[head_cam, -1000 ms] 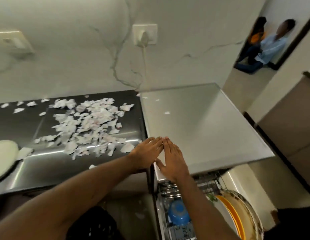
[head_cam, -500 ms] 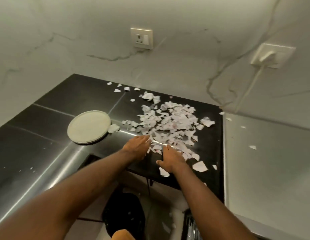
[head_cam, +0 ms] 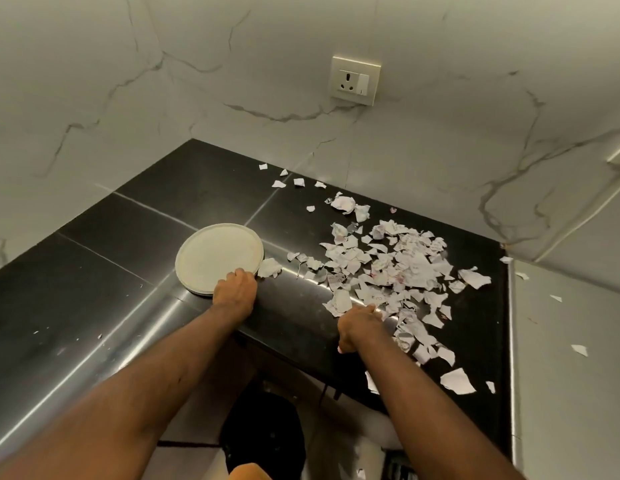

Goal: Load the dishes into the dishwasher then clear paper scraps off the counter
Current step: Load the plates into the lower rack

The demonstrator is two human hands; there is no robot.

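My left hand [head_cam: 234, 289] grips the plate [head_cam: 218, 258] by its near rim, centre-left. My right hand [head_cam: 359, 327] lies on the paper scraps [head_cam: 388, 268], centre-right, finger curl indeterminate. Risk: a careless sweep spills scraps over the counter [head_cam: 163, 220] edge.

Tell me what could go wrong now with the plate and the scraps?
The left hand holds the plate at its near rim; lifted so, it may tip or slip. Paper scraps lie at the front edge of the counter beside the right hand; a sweep may push them to the floor.
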